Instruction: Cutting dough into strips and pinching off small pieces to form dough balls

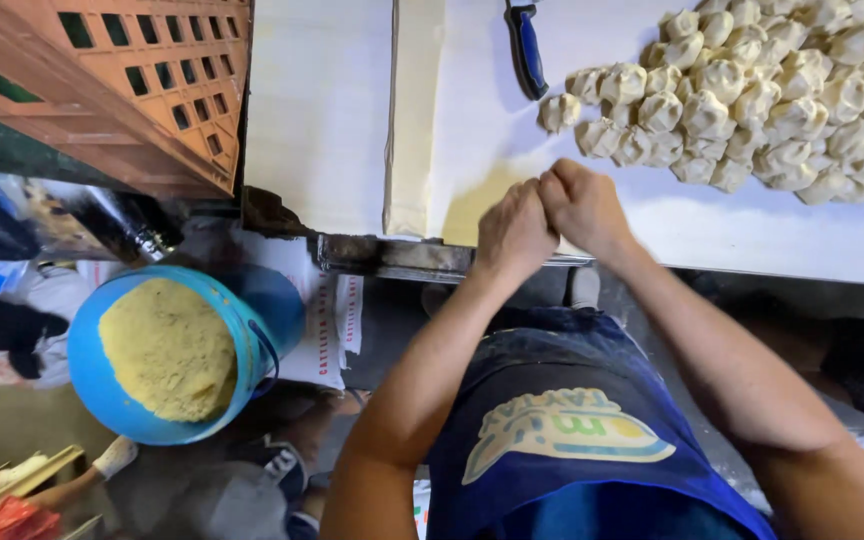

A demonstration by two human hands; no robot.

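**Hands pinched together at the near edge of the table, heap of folded dough pieces at the far right**

White and floured, the table (352,120) fills the top of my view, with its dark metal near edge running just above the person's lap. Both hands meet right at that near edge: the left hand (514,232) and the right hand (584,205) press against each other, fingers curled in and narrow, as if pinching something small between them. I cannot tell what they hold, since the knuckles hide it completely; a yellowish sheet of dough (472,205) lies on the table directly under and beside the left hand.

Toward the far right corner of the table sits a big heap of folded dough pieces (752,95), pale and pleated, piled several deep and spreading off the right edge of the view. I judge that a good deal of shaping is already done. What is left I cannot measure, but the flat sheet near the hands is unshaped.

A blue-handled tool (525,45) lies at the far edge, well apart from the hands and just left of the heap. A long pale slab (414,110) runs from the far edge toward the near edge, left of the hands.

Off the table, down at the left, a blue bucket (167,350) holds a yellow crumbly filling, well apart from both hands. Above it stands an orange lattice crate (152,80).
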